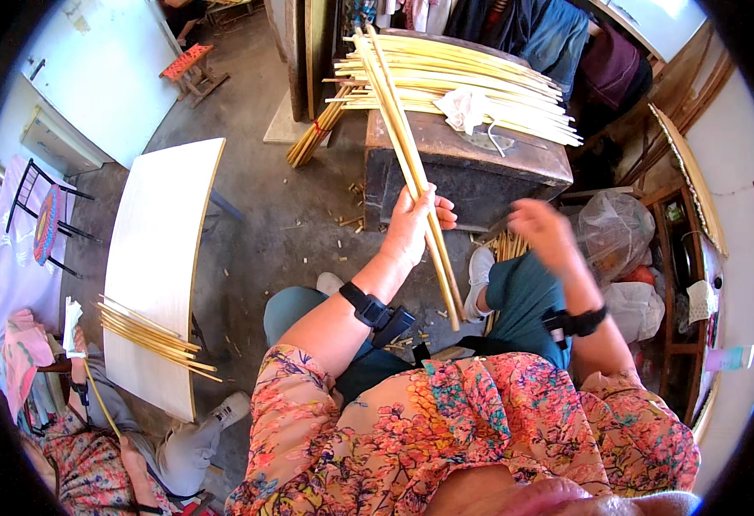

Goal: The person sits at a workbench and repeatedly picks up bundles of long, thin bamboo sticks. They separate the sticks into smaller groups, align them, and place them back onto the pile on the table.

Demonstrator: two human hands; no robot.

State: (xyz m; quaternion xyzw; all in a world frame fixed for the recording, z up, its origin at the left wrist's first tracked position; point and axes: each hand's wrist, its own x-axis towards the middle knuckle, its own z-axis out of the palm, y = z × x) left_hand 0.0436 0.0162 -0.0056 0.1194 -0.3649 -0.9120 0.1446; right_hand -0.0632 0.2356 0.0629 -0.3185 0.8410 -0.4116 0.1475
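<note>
My left hand (419, 213) grips a few long, pale yellow wooden or bamboo sticks (405, 145) near their middle. Their upper ends cross in front of the sticks on the chest, and the lower ends slant down between my knees. To the right, my right hand (541, 232) hangs above my knee, blurred by motion, with loosely bent fingers and nothing visible in it. Many similar sticks (454, 71) lie side by side across the dark wooden chest (467, 174) before me. A crumpled white cloth (463, 108) rests partly on them.
A red-tied stick bundle (312, 137) leans left of the chest. More sticks (509, 246) stand by my right foot. Short offcuts (351, 222) litter the floor. At left, a white board table (151, 258) bears sticks (158, 335); a seated person (100, 451) handles one stick.
</note>
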